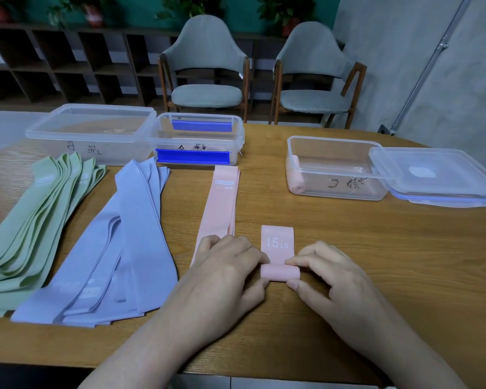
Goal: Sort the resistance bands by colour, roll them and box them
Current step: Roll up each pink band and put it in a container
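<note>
A pink band (277,242) marked "15 LB" lies on the table, its near end rolled into a small cylinder. My left hand (225,273) pinches the roll's left end and my right hand (328,273) pinches its right end. A flat stack of pink bands (222,203) lies just left of it. Purple bands (129,242) and green bands (31,220) lie in piles further left. One rolled pink band (295,178) sits inside the open clear box (334,169) at the right.
A lidded clear box (90,130) and an open box with blue clips (197,138) stand at the back of the wooden table (376,248). A loose lid (438,175) rests beside the right box. Two grey chairs stand behind.
</note>
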Motion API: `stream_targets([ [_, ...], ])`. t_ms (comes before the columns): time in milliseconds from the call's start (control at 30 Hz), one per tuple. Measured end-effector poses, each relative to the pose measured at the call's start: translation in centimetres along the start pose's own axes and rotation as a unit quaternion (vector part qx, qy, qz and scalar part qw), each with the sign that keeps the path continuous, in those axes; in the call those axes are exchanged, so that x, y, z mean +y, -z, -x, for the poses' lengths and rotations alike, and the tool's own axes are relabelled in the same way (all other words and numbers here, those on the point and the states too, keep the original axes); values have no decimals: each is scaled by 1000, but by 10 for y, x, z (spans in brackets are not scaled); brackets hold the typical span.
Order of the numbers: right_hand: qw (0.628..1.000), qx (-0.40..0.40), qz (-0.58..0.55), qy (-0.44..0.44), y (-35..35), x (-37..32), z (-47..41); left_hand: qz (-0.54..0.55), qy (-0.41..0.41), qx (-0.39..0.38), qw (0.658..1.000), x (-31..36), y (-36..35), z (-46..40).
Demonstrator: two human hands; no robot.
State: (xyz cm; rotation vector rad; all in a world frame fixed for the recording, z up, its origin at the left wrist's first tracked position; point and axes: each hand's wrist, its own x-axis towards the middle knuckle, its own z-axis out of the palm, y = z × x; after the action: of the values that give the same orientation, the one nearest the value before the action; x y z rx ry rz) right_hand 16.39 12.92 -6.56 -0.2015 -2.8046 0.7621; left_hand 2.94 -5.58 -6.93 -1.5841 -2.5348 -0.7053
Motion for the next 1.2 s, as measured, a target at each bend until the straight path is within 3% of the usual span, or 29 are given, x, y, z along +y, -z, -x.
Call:
stream_targets([
  [1200,1000,11,-18,-2,-1,0,0,-10,0,8,1000,0,-2,0],
])
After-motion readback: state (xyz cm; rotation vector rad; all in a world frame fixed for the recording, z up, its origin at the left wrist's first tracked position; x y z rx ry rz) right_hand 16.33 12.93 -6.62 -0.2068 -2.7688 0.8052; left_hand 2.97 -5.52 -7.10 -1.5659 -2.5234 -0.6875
